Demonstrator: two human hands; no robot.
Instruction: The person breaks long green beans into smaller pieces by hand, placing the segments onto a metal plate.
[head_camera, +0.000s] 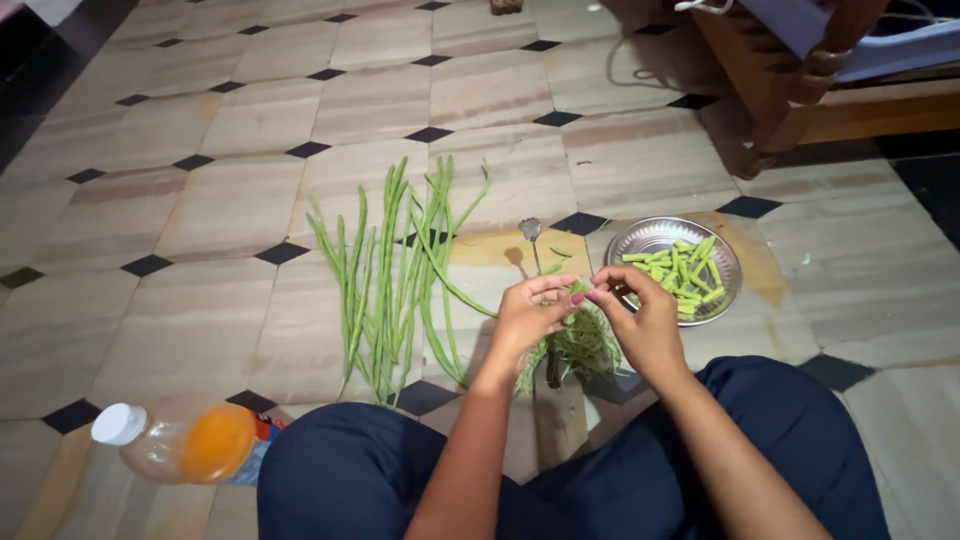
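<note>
I sit on the floor with both hands raised over a floor-standing blade cutter (533, 238). My left hand (528, 314) and my right hand (640, 318) pinch the two ends of a short green bean piece (580, 288) between their fingertips. Below the hands lies a heap of green trimmings (585, 348). Several long green beans (385, 275) lie in a loose bundle on the tiles left of my hands. A round steel plate (650, 235) to the right holds several cut bean pieces (682, 272).
A plastic bottle (175, 443) with a white cap and orange liquid lies by my left knee. A wooden furniture leg (790, 110) stands at the upper right. The floor (200, 210) is beige tile with black diamond insets.
</note>
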